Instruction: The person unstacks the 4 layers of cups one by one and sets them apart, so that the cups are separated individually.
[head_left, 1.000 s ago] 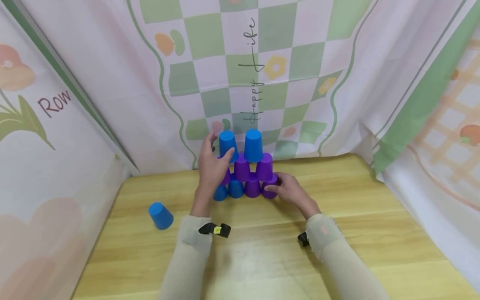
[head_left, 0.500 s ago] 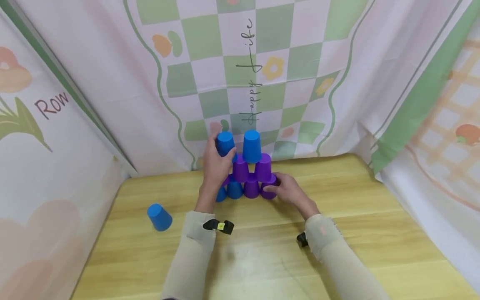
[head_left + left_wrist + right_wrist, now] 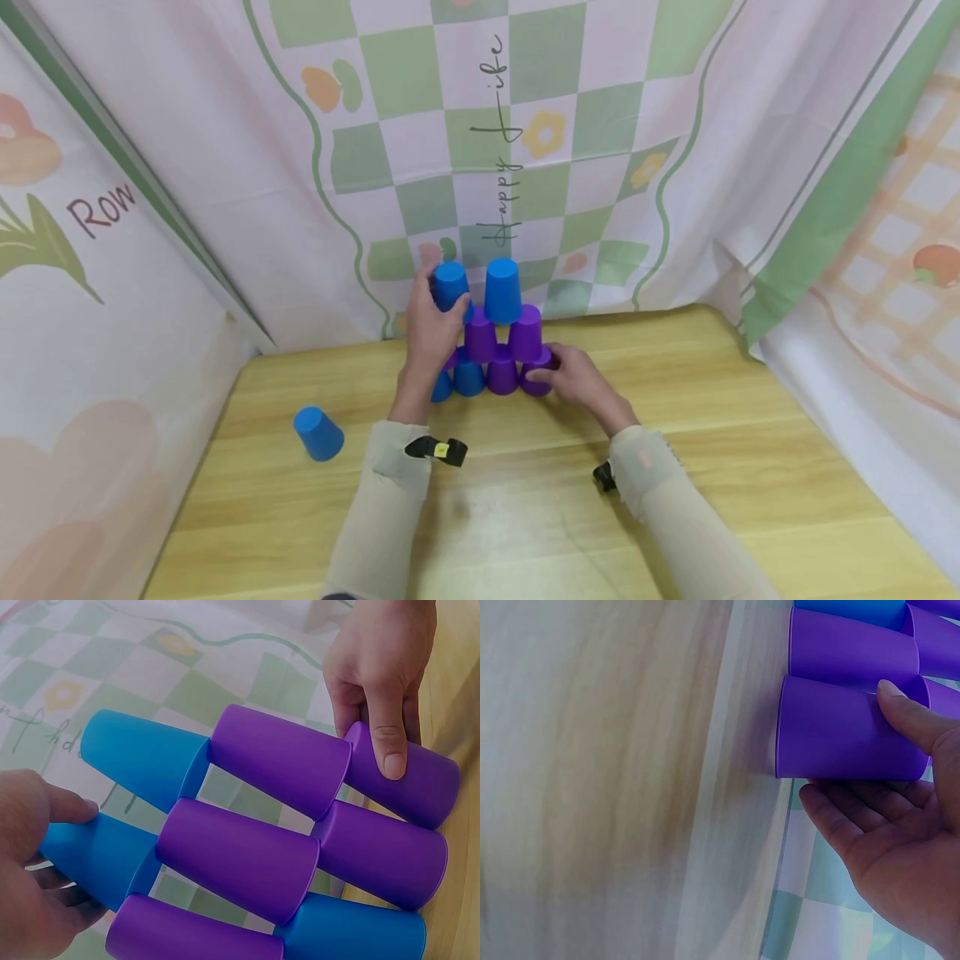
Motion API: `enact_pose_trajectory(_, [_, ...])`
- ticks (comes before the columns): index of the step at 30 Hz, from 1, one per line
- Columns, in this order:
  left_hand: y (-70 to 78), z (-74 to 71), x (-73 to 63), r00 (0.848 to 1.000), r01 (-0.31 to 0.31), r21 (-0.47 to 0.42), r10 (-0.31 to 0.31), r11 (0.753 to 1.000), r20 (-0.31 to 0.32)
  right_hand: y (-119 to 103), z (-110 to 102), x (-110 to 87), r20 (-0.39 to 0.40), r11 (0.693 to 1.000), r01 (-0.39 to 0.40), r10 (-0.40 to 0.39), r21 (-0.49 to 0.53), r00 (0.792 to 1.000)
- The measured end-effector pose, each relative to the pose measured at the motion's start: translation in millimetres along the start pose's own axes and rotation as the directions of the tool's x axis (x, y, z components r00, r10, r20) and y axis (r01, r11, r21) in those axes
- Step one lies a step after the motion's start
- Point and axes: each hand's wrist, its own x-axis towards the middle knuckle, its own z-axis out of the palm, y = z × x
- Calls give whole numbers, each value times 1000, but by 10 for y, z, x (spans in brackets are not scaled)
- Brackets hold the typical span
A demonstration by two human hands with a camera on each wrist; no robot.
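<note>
Near the far edge of the pale wood-grain worktop (image 3: 510, 517), upturned plastic cups stand in three tiers, and both hands are at them. The left forearm, in a light beige sleeve (image 3: 378, 517), reaches straight forward, and the left hand (image 3: 433, 329) is raised to the top tier. Its fingers wrap the outer side of a blue tapered cup (image 3: 450, 282) while the thumb lies across the near side, so the cup is held between them; its rim meets the purple cups below. Just beside it stands a second blue tapered cup (image 3: 503, 292), apart from the hand. The right forearm slants inward from the lower right, and the right hand (image 3: 581, 375) is low, level with the bottom tier. Its thumb rests on the near side of the end purple tapered cup (image 3: 536, 382) and its fingers pass behind, holding the cup between them; the right wrist view shows those fingers only slightly bent. Three purple cups make the middle tier, the leftmost mostly hidden by the left hand. A lone blue cup (image 3: 318, 433) stands on the worktop left of the left forearm.
</note>
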Motion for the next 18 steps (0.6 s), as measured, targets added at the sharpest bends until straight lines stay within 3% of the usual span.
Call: enact_pose_trajectory(18, [64,-31,-59,1000,-3,-14,3,1000,8,-24,-19,-21,13,1000,10,-10,10,1000])
